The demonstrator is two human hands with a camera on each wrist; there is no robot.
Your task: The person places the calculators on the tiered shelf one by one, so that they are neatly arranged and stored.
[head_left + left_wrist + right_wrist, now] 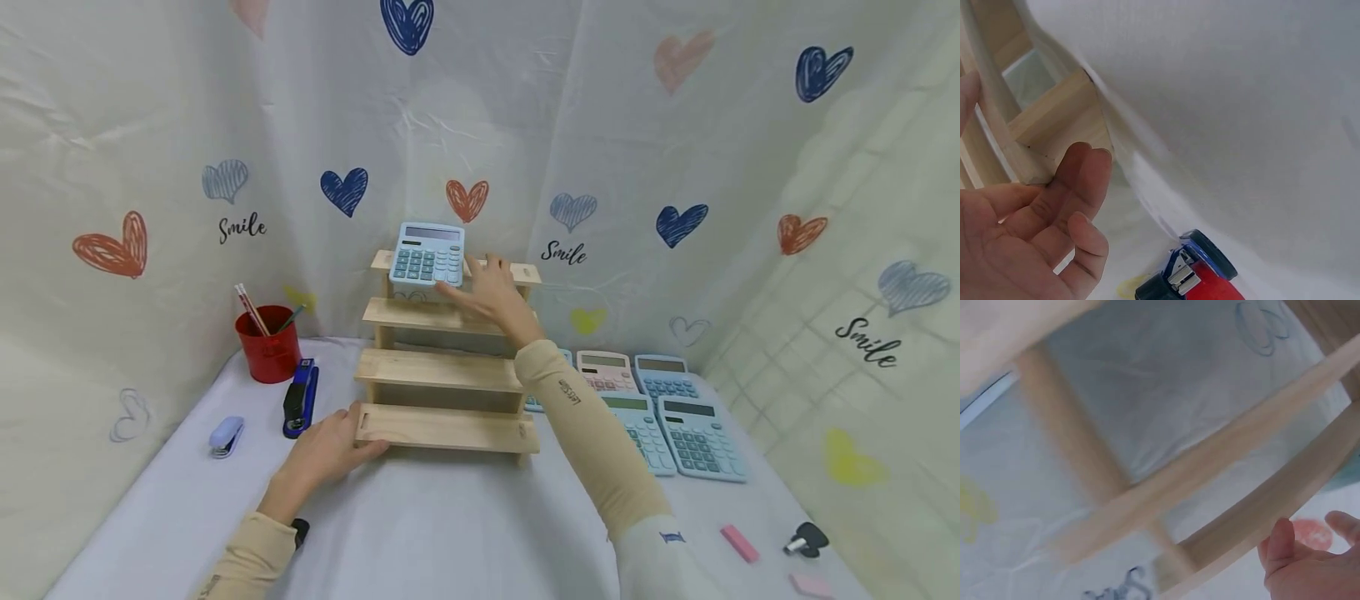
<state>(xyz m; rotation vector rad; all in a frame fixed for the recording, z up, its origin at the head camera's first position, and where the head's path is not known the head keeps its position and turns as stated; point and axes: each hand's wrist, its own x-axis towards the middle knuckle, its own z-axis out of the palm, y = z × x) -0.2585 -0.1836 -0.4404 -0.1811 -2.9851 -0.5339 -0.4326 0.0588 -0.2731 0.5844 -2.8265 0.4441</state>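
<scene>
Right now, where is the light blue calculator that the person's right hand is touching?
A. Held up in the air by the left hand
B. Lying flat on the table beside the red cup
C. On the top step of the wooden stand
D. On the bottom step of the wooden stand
C: the light blue calculator stands on the top step of the wooden stand, with the right hand against it.

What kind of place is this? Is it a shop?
Probably a pretend shop display: a wooden stepped rack holding a blue calculator, more calculators laid on the table, and heart-printed cloth hung as walls.
</scene>
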